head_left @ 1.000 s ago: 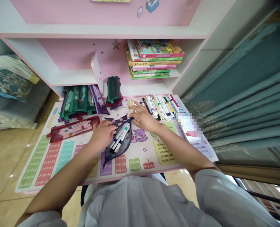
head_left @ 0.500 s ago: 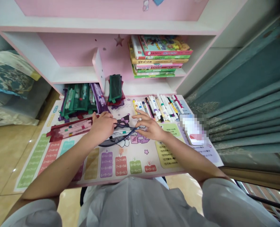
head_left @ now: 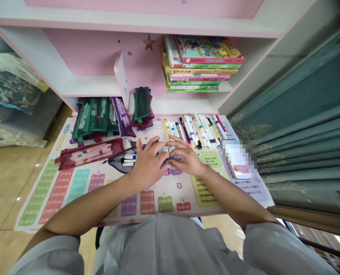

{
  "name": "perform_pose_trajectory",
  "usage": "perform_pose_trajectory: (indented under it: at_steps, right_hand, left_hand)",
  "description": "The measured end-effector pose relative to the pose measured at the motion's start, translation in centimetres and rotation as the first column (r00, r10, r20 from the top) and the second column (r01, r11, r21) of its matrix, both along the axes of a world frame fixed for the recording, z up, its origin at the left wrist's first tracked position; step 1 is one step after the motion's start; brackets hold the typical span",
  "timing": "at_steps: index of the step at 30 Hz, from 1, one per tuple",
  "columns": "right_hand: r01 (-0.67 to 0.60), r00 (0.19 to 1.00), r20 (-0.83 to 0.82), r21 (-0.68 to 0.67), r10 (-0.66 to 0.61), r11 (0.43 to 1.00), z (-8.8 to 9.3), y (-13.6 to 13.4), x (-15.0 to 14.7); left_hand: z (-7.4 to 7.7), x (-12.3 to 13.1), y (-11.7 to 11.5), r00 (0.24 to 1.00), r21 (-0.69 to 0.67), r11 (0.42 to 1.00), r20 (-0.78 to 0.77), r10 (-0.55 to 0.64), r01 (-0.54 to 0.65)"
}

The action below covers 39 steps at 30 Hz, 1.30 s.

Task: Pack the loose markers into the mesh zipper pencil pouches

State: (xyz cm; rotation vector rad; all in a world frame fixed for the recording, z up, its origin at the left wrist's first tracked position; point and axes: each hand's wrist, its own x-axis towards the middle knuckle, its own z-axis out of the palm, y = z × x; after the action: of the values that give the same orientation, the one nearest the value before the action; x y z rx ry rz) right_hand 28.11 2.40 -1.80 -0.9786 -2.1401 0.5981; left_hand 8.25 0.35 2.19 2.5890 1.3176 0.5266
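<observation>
Head view, hands: the left hand (head_left: 148, 162) lies over the right end of a dark mesh pouch (head_left: 119, 161), fingers bent down onto it; whether it grips or only presses cannot be told; the right hand (head_left: 188, 160) meets it from the other side, fingertips pinched on the pouch's end

Head view, pouch: flat on the tabletop (head_left: 80, 183), just in front of the person, its left part showing clear of the hands; several pens (head_left: 129, 160) lie inside, side by side

Head view, done so far: by the look of it, this pouch is loaded; a red pouch (head_left: 89, 152) with pens lies just to its left; green and purple pouches (head_left: 96, 118) stand packed at the back, under the shelf (head_left: 89, 89)

Head view, left to do: a row of loose markers (head_left: 200, 128) lies unpacked beyond the right hand; a folded stack of pouches (head_left: 142, 105) near them looks unfilled

Head view, hard to make out: the pouch's opening and zip are covered by both hands, so open or closed cannot be told; a flat item (head_left: 240, 160) at the right is blurred out; the books (head_left: 198, 63) on the shelf are too small to read
</observation>
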Motion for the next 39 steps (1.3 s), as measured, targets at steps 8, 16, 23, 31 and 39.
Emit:
perform_pose_trajectory:
  at_steps: [8, 16, 23, 31, 39]
  right_hand:
    - [-0.070, 0.997, -0.012, 0.010, 0.070, 0.998, -0.6, 0.4, 0.9]
    - [-0.075, 0.996, -0.044, 0.040, 0.077, 0.996, -0.9, 0.5, 1.1]
    - [-0.098, 0.993, -0.062, 0.028, 0.100, 0.995, -1.1, 0.7, 1.4]
    - [-0.090, 0.993, -0.072, 0.009, 0.090, 0.996, -1.1, 0.8, 1.4]
    - [-0.085, 0.991, -0.100, -0.007, 0.084, 0.996, -0.6, 0.6, 1.4]
  left_hand:
    - [-0.7, 0.4, 1.0, 0.997, -0.006, 1.000, 0.071, 0.009, -0.009]
    - [-0.8, 0.4, 0.9, 0.996, 0.032, 0.999, 0.090, 0.014, -0.016]
    - [-0.8, 0.5, 1.1, 0.995, 0.035, 0.999, 0.099, -0.008, 0.005]
    - [-1.2, 0.5, 1.2, 0.992, 0.067, 0.997, 0.118, -0.043, 0.035]
    - [-1.7, 0.4, 1.1, 0.985, 0.145, 0.987, 0.151, -0.086, 0.064]
